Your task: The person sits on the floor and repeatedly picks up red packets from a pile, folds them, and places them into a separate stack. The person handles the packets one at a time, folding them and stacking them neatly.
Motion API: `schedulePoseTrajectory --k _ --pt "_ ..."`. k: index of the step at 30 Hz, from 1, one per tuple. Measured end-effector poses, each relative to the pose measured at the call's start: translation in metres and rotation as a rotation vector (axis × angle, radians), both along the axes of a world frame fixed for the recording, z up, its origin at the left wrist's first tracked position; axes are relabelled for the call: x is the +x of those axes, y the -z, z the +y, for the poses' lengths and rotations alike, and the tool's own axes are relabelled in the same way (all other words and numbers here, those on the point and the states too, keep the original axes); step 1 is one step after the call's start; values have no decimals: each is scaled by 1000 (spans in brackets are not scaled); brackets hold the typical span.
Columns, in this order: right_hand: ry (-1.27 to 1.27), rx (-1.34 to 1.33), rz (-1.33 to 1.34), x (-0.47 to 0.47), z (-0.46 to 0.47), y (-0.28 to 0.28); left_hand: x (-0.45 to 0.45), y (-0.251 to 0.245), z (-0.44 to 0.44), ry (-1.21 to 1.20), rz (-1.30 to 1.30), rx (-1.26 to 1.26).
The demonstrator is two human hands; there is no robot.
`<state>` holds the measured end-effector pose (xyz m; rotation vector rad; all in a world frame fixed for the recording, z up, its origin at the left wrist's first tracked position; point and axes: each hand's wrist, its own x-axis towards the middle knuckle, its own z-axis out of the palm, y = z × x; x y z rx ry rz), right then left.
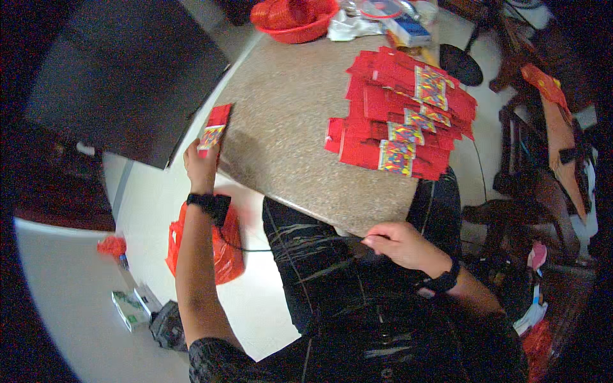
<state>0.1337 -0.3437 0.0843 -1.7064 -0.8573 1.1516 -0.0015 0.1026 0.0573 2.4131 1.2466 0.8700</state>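
Note:
A small red packet (220,115) with a white-edged, multicoloured band lies at the left edge of the stone-patterned table (287,95). My left hand (201,165) grips its near end. At the table's near edge, my right hand (407,246) has its fingers drawn together close to the tabletop. Whether something thin is pinched there I cannot tell. Several more red packets (373,107) are spread in overlapping rows on the right half of the table, many with the same colourful bands.
A red plastic basin (306,33) stands at the far end, beside white cloth or tissue (352,26) and a blue-and-white box (409,31). Under the table's left side sits a red plastic bag (230,249). A large dark panel (124,81) borders the left; dark wooden furniture (522,191) stands right.

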Motion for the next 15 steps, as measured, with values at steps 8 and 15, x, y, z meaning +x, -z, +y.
schedulePoseTrajectory --k 8,15 --pt "-122 71 -306 7 -13 11 61 -51 -153 637 29 -419" --pt "-131 148 -288 10 -28 18 132 -114 -210 900 12 -88"
